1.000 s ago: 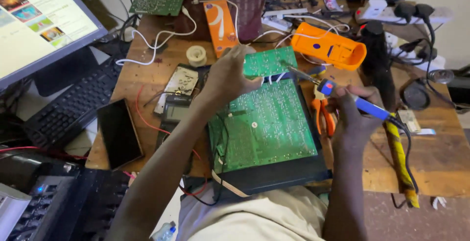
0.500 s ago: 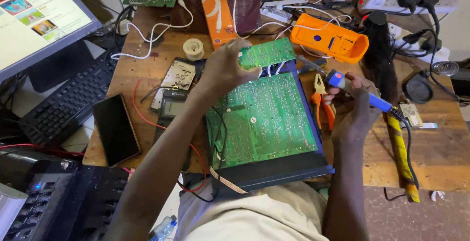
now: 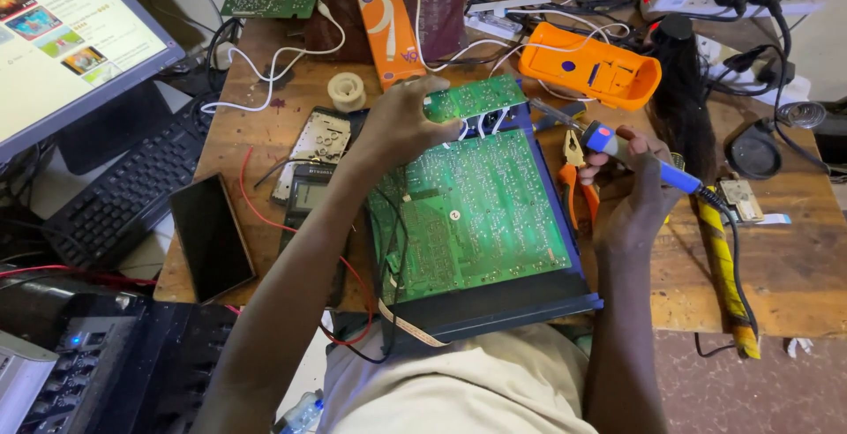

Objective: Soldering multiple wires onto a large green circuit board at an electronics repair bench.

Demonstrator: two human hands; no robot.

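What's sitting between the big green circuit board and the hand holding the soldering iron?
In the head view, orange-handled pliers lie on the wooden table between the large green board and the right hand gripping the blue soldering iron.

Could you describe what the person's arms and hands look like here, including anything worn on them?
Both arms are bare along all that shows, with no sleeves on the forearms. The left hand and right hand wear no gloves. No watch, ring or bracelet is visible.
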